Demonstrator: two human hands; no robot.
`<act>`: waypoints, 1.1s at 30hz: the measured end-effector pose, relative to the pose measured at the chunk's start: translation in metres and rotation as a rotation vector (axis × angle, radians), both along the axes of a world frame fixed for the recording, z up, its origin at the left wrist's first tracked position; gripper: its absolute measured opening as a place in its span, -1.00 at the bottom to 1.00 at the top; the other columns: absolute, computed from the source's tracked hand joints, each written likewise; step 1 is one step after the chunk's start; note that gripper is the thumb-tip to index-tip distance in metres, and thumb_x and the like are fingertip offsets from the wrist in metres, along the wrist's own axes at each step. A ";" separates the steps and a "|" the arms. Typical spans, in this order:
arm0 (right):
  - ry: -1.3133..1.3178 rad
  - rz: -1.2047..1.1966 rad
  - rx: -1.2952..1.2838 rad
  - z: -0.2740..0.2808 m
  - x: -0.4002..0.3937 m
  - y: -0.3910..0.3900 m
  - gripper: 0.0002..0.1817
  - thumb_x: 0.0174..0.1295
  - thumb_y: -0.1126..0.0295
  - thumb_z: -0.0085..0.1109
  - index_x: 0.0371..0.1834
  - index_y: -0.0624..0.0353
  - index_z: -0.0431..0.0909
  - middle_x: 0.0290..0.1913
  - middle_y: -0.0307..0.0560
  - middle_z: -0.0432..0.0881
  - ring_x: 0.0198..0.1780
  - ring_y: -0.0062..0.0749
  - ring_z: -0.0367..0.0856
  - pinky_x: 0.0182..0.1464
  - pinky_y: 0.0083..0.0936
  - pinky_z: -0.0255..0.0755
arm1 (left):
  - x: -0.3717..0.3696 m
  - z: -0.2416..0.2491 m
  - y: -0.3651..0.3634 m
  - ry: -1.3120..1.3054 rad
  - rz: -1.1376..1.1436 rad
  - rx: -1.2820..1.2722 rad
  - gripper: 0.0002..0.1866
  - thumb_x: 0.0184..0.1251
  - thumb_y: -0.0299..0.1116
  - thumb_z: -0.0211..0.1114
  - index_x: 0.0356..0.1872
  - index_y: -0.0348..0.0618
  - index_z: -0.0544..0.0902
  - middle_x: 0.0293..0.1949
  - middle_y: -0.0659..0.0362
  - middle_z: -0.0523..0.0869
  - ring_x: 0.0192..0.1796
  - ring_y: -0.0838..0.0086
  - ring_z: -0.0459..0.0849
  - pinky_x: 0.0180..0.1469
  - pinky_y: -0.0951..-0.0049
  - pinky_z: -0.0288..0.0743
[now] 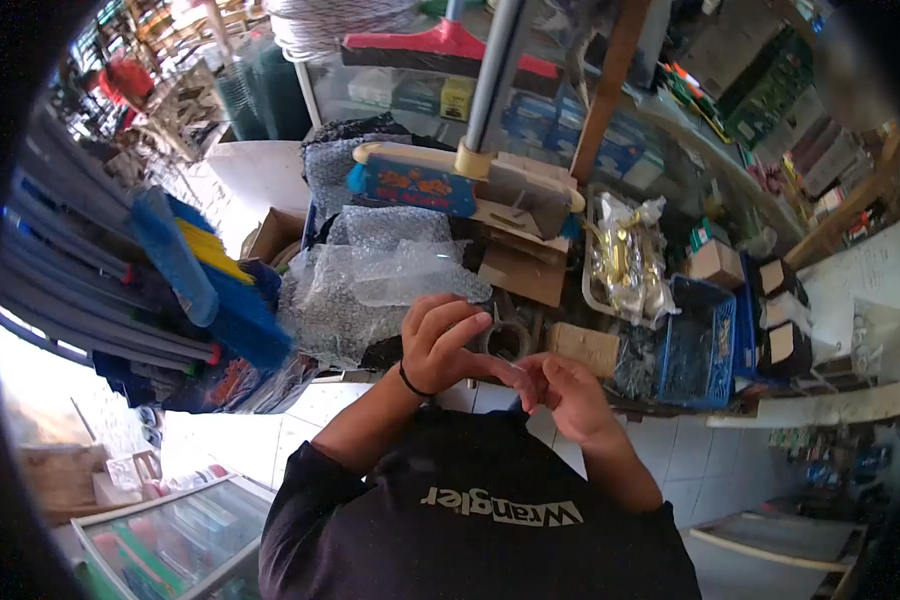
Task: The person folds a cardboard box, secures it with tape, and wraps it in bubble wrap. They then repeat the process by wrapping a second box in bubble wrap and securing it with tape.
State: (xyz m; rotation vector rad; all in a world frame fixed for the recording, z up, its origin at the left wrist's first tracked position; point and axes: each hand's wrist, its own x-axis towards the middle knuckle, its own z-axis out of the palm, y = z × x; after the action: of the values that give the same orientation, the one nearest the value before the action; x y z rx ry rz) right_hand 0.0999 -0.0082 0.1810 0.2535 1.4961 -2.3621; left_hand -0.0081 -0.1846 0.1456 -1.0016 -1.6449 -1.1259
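Observation:
My left hand (pixel 440 345), with a thin black band on its wrist, is raised in front of my chest at the edge of the goods. Its fingers are partly bent and apart, and its thumb stretches toward the other hand. My right hand (pixel 570 398) is closed, its fingertips pinched together against the tip of my left thumb. Anything between them is too small to make out. Just behind the hands is what looks like a roll of tape (pixel 510 340). Clear bubble wrap (pixel 370 275) lies beyond my left hand, and a brown cardboard piece (pixel 585 350) beyond my right.
A blue plastic basket (pixel 695 340) and a tray with bagged gold-coloured fittings (pixel 625 255) stand to the right. Brooms with blue bristles (pixel 235 300) crowd the left. A squeegee (pixel 450 45) and a brush head (pixel 415 185) stand across the back. A glass case (pixel 185 530) is at lower left.

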 end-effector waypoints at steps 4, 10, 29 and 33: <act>-0.005 0.005 0.118 0.006 0.003 -0.004 -0.71 0.32 0.23 0.06 -0.12 0.25 0.53 -0.40 -0.25 0.55 -0.42 -0.61 0.46 -0.36 -0.65 0.33 | -0.002 0.001 0.007 0.002 -0.119 -0.058 -0.23 -0.45 0.11 0.50 -0.09 -0.09 0.53 -0.26 0.20 0.56 -0.24 0.31 0.57 -0.25 0.35 0.45; 0.046 -0.122 0.346 0.002 0.014 -0.005 -0.85 0.25 0.41 0.14 -0.21 0.25 0.55 -0.37 -0.24 0.59 -0.38 -0.65 0.45 -0.32 -0.66 0.35 | 0.002 -0.004 0.020 -0.040 -0.249 -0.188 -0.31 -0.38 0.06 0.48 -0.12 -0.06 0.57 -0.26 0.23 0.56 -0.22 0.32 0.57 -0.22 0.36 0.44; -0.240 -1.114 0.182 -0.098 0.103 0.142 -0.79 0.16 0.33 0.23 -0.21 0.17 0.55 -0.40 -0.30 0.54 -0.48 -0.68 0.39 -0.49 -0.74 0.17 | 0.027 -0.068 0.077 -0.689 -0.312 -0.635 -0.64 -0.01 -0.37 0.40 -0.15 -0.16 0.54 -0.16 0.07 0.54 -0.10 0.13 0.52 -0.07 0.23 0.44; -0.308 -1.020 0.360 -0.123 0.084 0.161 -0.76 0.15 0.30 0.25 -0.18 0.18 0.58 -0.39 -0.29 0.58 -0.45 -0.66 0.43 -0.47 -0.73 0.21 | 0.030 -0.071 0.098 -0.728 -0.278 -0.703 -0.63 0.00 -0.37 0.39 -0.13 -0.16 0.53 -0.13 0.06 0.53 -0.05 0.12 0.50 -0.03 0.22 0.42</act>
State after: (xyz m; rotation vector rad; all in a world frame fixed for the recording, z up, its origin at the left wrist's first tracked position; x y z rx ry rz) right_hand 0.1840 0.1525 0.0584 1.7308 1.8750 -2.4563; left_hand 0.0217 -0.0869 0.0750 -1.3810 -2.6674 -1.1912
